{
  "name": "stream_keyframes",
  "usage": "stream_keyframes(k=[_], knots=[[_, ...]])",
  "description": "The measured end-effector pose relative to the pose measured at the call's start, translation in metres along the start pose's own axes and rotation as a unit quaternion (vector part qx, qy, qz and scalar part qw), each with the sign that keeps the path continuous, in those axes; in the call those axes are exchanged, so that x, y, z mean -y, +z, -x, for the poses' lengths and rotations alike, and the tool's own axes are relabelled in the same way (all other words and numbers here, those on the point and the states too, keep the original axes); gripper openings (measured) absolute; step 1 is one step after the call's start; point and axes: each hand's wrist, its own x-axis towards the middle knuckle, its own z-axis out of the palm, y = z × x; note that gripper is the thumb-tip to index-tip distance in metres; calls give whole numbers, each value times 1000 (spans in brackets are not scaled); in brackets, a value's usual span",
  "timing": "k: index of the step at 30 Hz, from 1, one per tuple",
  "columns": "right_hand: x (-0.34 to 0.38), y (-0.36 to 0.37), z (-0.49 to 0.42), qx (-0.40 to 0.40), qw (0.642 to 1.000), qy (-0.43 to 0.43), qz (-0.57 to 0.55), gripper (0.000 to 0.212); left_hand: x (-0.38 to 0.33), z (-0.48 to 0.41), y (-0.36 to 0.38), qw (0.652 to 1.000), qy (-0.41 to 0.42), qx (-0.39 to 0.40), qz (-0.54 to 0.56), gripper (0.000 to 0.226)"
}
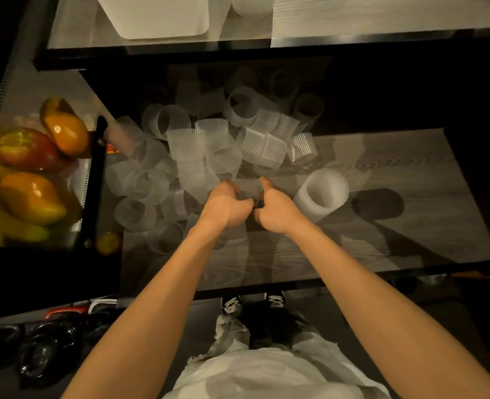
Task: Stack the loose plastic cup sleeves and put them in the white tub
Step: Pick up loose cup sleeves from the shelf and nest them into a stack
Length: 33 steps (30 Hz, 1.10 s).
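Several loose translucent ribbed cup sleeves [197,145] lie in a heap on the glass table top. Both hands meet at the near edge of the heap. My left hand [226,204] and my right hand [275,207] have their fingers curled round a clear sleeve [248,187] held between them; the sleeve is mostly hidden by the hands. A thick white stack of nested sleeves [323,194] lies on its side just right of my right hand. The white tub [160,15] stands on the upper shelf at the far left.
A perforated black basket [92,180] with mangoes and an apple [28,149] stands at the left edge. A black shelf edge [157,54] overhangs the far side of the heap. Dark objects lie on the floor at lower left. My shoes show below the table.
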Motion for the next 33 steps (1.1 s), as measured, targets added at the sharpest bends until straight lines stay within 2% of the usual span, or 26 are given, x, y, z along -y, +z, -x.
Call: stream_keyframes(k=[3,7,10,13,17,21,27,30,33], knots=[[0,0,-2,4,1000,4,28,100,-1,3,1,1000,1,-8,7,47],[-6,6,-11,36,995,-32,87,112,2,6,2,1000,16,1,-10,51],[-7,12,-18,47,988,-27,148,112,2,10,2,1000,20,1,-7,54],[-9,15,-20,16,984,-17,175,106,3,13,2,1000,22,10,2,57],[-11,12,-12,-18,989,10,144,96,6,15,2,999,29,15,0,60],[-3,8,8,-88,989,-18,121,94,9,14,6,999,37,-6,26,61],[27,-5,39,-162,950,-113,241,91,2,14,1,986,33,-82,141,35],[41,-23,52,-218,933,-153,241,90,-12,18,-6,968,71,-141,196,20],[45,-55,65,-242,931,-190,197,89,-31,21,-13,945,114,-144,271,15]])
